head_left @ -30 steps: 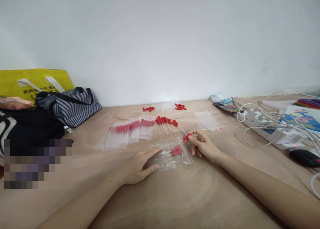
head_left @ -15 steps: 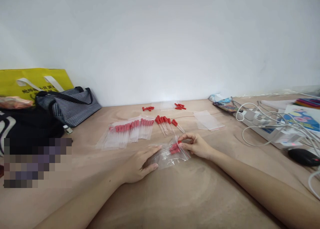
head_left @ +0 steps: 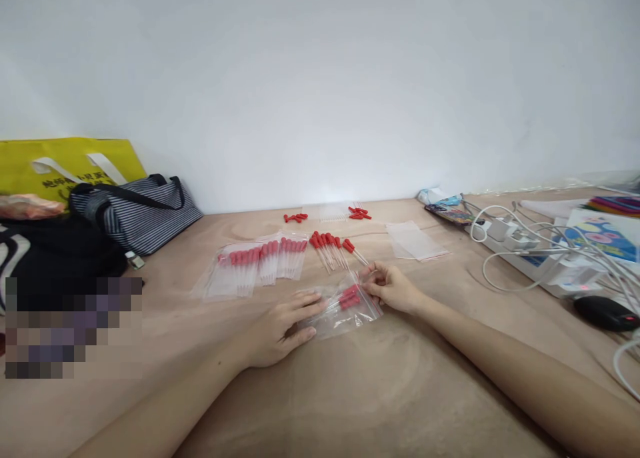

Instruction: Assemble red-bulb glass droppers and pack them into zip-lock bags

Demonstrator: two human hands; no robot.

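A clear zip-lock bag (head_left: pixel 333 323) lies flat on the table in front of me, with several red-bulbed droppers (head_left: pixel 349 297) inside it. My left hand (head_left: pixel 285 328) rests on the bag's left end, thumb and fingers spread. At the bag's right, zipped end, my right hand (head_left: pixel 393 287) has thumb and fingers closed on the edge; its fingertips are partly hidden by the plastic. Just beyond the bag, loose droppers (head_left: pixel 327 248) lie fanned out. Left of them overlap several bags of droppers (head_left: pixel 245 265).
Flat clear bags (head_left: pixel 414 240) lie to the right. Separate red rubber bulbs (head_left: pixel 360 213) and thin clear tubes (head_left: pixel 333 211) are near the wall. A striped bag (head_left: pixel 145 211) stands left; a power strip (head_left: pixel 545 271) with tangled cables and a black mouse (head_left: pixel 606 313) lie right.
My right hand's fingers have shifted slightly from the red bulbs to the bag's edge. The droppers now sit fully inside the bag. The left hand has hardly moved.
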